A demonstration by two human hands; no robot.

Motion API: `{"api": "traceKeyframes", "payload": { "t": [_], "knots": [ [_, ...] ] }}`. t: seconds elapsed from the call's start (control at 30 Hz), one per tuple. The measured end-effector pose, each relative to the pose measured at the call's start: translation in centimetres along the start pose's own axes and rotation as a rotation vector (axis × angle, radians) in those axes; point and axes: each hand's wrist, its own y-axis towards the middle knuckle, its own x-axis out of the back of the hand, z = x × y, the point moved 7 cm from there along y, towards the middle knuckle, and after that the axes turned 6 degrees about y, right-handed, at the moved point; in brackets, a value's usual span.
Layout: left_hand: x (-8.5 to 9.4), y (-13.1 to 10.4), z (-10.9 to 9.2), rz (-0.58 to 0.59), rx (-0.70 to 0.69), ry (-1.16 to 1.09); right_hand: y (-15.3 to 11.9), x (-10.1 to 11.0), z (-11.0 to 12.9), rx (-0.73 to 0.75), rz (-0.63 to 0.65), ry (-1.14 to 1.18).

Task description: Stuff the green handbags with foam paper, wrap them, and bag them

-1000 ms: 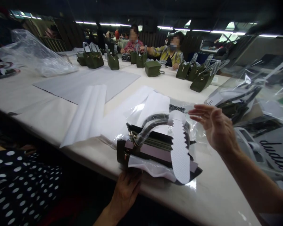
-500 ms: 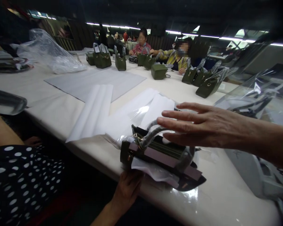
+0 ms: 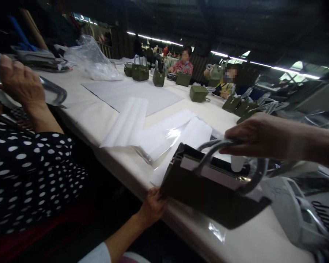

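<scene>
A dark green handbag (image 3: 197, 190) with two plastic-wrapped handles stands tilted at the near table edge. A pale strip runs along its upper side, and its top is partly open. The fingers of my right hand (image 3: 244, 137) are wrapped round one wrapped handle (image 3: 218, 148). My left hand (image 3: 153, 204) grips the bag's lower left corner; some of its fingers are hidden behind the bag. White foam sheets (image 3: 178, 128) and a clear plastic sleeve (image 3: 148, 155) lie just behind the bag.
On my left, a co-worker in a polka-dot sleeve (image 3: 19, 168) holds a plastic-wrapped handle (image 3: 56, 89). Several green handbags (image 3: 140, 71) stand farther back, near two seated people. A grey sheet (image 3: 134, 95) and crumpled plastic (image 3: 95, 60) lie on the table. A grey machine (image 3: 287, 208) stands right.
My right hand has gone from spread above the bag to closed on its handle. The bag has turned, now showing a broad plain side. The co-worker's hand has risen at left.
</scene>
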Motion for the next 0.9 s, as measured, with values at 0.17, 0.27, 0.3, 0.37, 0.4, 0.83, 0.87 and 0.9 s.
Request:
{"api": "traceKeyframes", "payload": {
  "t": [0.17, 0.27, 0.3, 0.37, 0.4, 0.83, 0.87, 0.9],
  "knots": [
    [0.2, -0.1, -0.1, -0.022, -0.026, 0.005, -0.4, -2.8, -0.2, -0.032, 0.080, -0.125],
    [0.1, -0.1, -0.1, -0.017, -0.028, 0.006, -0.2, -3.1, 1.1, 0.048, 0.068, -0.125],
    [0.1, -0.1, -0.1, -0.011, -0.028, 0.005, 0.0, -3.3, 1.8, 0.083, 0.071, -0.148],
    [0.1, 0.0, -0.1, 0.003, -0.025, 0.003, 0.5, -3.7, 2.8, 0.140, 0.066, -0.210],
    [0.0, 0.0, -0.1, 0.009, -0.020, 0.002, 0.7, -3.9, 3.2, 0.155, 0.057, -0.229],
    [0.3, 0.3, 0.1, 0.059, 0.042, -0.030, 1.9, -4.6, 2.3, 0.082, -0.033, -0.060],
    [0.4, 0.6, 0.1, 0.077, 0.056, -0.053, 1.9, -4.4, 2.1, 0.055, -0.066, 0.070],
    [0.4, 0.8, 0.1, 0.095, 0.070, -0.072, 1.9, -4.3, 1.8, 0.023, -0.098, 0.216]
  ]
}}
